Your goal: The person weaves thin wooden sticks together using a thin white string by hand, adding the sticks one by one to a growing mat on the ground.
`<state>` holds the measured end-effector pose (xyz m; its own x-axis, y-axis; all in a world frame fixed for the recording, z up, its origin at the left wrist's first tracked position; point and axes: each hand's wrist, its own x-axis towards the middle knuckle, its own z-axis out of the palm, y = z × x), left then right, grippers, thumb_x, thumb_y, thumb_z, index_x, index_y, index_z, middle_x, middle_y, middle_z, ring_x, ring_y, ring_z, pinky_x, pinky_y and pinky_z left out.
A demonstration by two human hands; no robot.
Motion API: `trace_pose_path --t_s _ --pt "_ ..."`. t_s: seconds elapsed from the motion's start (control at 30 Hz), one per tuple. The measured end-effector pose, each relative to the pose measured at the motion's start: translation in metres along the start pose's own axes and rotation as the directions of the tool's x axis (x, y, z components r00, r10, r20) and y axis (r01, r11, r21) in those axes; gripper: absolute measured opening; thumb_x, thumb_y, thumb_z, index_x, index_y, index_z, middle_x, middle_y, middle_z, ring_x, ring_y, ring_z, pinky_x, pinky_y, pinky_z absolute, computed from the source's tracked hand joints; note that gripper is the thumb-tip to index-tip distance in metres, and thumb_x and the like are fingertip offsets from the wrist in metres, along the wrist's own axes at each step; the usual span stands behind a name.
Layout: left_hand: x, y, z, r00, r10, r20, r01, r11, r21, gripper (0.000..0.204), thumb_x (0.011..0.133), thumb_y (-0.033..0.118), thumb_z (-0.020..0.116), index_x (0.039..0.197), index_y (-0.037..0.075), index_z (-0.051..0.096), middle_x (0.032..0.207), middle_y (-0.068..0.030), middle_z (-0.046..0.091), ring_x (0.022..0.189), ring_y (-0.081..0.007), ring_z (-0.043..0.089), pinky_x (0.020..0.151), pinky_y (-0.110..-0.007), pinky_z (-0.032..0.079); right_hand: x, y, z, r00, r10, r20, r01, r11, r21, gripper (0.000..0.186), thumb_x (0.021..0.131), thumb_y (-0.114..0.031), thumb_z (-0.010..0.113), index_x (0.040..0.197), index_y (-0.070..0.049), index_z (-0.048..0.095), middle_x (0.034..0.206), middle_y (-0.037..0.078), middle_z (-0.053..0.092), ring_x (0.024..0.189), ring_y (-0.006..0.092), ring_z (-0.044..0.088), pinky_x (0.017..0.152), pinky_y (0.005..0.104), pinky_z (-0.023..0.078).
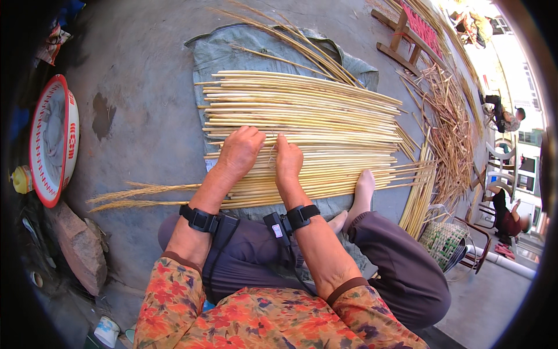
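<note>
Straight peeled stalks lie side by side in a flat mat [314, 119] in front of me, on a grey-green woven sheet [212, 55]. Over the mat's near middle, my left hand [241, 150] is closed, its fingertips bent down onto the stalks. Close beside it my right hand [289, 160] is closed too, thumb and finger pinched. A thin string [272, 152] shows between the two hands; its ends run out of sight under the fingers. Two stalks with feathery tops [136, 195] stick out leftward from the near edge. My foot [363, 189] rests at the mat's right end.
A red-rimmed enamel basin [72, 136] stands at left, above a large stone [78, 247]. Stripped husks [444, 136] lie heaped at right, below a wooden stool with red webbing [421, 29]. A woven basket [444, 241] stands by my knee. Two people [508, 215] sit far right.
</note>
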<state>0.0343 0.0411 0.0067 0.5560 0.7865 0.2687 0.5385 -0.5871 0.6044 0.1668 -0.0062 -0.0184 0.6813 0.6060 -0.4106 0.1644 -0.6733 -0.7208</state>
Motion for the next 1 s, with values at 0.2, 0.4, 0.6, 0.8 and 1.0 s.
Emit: trace_pose_path --t_s 0.2,0.4,0.6,0.8,1.0 --pt "0.0 -0.002 0.005 1.0 -0.005 0.001 0.005 1.0 0.009 0.003 0.077 0.007 0.061 0.078 0.005 0.059 0.079 -0.0085 0.058 0.082 -0.0277 0.058 0.073 -0.039 0.049 0.011 0.003 0.011 0.999 0.043 -0.029 -0.042 0.998 0.037 0.05 0.085 -0.04 0.053 0.07 0.006 0.065 0.064 0.025 0.061 0.062 0.0357 0.059 0.066 0.0452 0.047" --pt "-0.002 -0.003 0.007 1.0 -0.017 0.016 0.017 1.0 0.009 0.004 0.075 0.007 0.06 0.079 0.006 0.059 0.079 -0.008 0.058 0.083 -0.0271 0.058 0.073 -0.039 0.049 -0.003 -0.017 0.003 0.924 0.333 0.188 -0.382 0.791 0.478 0.025 0.087 -0.027 0.055 0.077 -0.004 0.052 0.059 0.004 0.049 0.042 0.0134 0.042 0.037 0.0309 0.035" --pt "-0.001 -0.007 0.006 1.0 0.018 0.025 -0.019 0.999 0.049 0.01 0.076 0.008 0.065 0.085 0.006 0.06 0.079 -0.0084 0.057 0.083 -0.0274 0.058 0.073 -0.038 0.05 -0.007 -0.032 -0.019 0.859 0.341 0.382 -0.502 0.707 0.498 0.034 0.096 -0.033 0.051 0.098 0.001 0.053 0.075 0.013 0.059 0.06 0.023 0.061 0.053 0.0367 0.055" --pt "0.001 -0.007 0.005 0.997 0.027 -0.068 -0.024 0.999 0.037 0.007 0.076 0.01 0.06 0.081 0.007 0.063 0.079 -0.0072 0.058 0.084 -0.0252 0.06 0.075 -0.038 0.049 -0.007 -0.046 -0.064 0.889 -0.281 0.361 0.422 0.808 -0.411 0.032 0.092 -0.036 0.06 0.097 -0.004 0.063 0.083 0.012 0.064 0.073 0.0311 0.066 0.06 0.0407 0.054" --pt "-0.001 -0.009 0.007 1.0 0.023 -0.002 -0.023 0.999 0.045 0.01 0.079 0.011 0.065 0.088 0.006 0.064 0.081 -0.0072 0.057 0.084 -0.0252 0.058 0.077 -0.038 0.049 0.019 -0.063 -0.049 0.586 -0.646 0.489 0.793 0.336 -0.508 0.02 0.086 -0.027 0.066 0.088 -0.008 0.066 0.084 0.012 0.062 0.081 0.0334 0.062 0.07 0.0452 0.05"
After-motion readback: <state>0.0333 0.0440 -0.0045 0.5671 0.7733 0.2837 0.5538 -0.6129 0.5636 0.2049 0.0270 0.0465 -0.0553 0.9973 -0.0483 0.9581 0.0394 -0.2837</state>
